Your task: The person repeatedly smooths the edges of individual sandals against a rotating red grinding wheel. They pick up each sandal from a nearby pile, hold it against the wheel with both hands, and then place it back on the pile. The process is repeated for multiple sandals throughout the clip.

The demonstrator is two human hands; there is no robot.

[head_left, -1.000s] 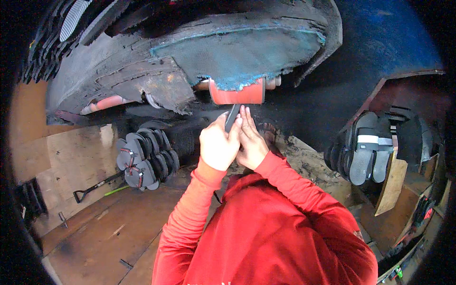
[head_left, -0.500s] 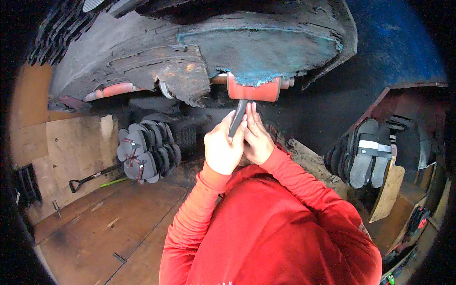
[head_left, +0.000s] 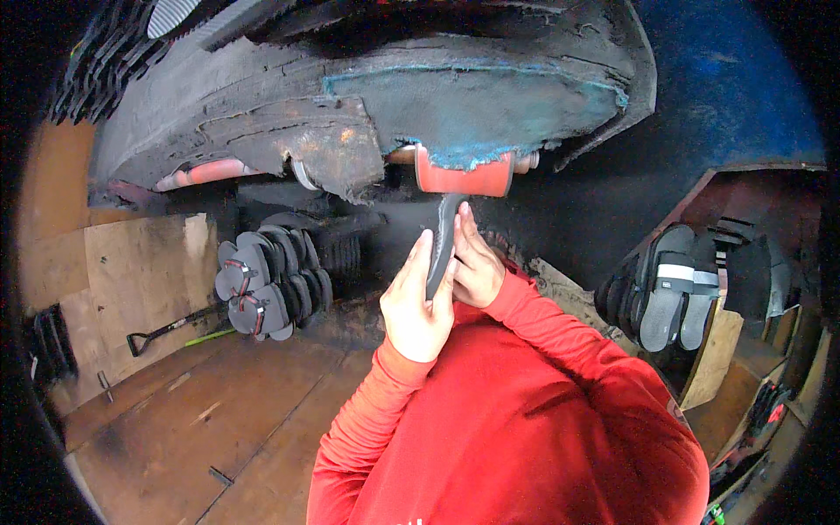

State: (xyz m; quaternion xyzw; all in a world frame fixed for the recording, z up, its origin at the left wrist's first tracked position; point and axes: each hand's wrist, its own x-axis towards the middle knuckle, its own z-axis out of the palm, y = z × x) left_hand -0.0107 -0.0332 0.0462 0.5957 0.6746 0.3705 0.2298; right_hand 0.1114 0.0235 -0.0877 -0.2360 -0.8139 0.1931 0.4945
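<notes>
Closest are the person's arms, in the long sleeves of a red shirt [head_left: 525,420]. The left arm comes up from the bottom and points to one o'clock. The right arm is bent, and it slants in toward ten o'clock, so the two hands meet out in front.

The left hand [head_left: 413,306] has its fingers and thumb pointing up, close together, with a dark grey sole [head_left: 444,245] held in the narrow space between them. The right hand [head_left: 477,271] is just beside it, at two o'clock. Its fingers are straight and side by side, pointing to eleven o'clock, flat along the right side of the sole. Its thumb is hidden, so I cannot tell if it pinches too.

The sole stands on edge, its top end at the lower edge of a red sanding belt [head_left: 464,181], at twelve o'clock. I cannot tell if they touch.

Farther off, thong flip-flops [head_left: 249,280] are stacked at nine o'clock, and strap slides [head_left: 669,302] at three o'clock.
</notes>
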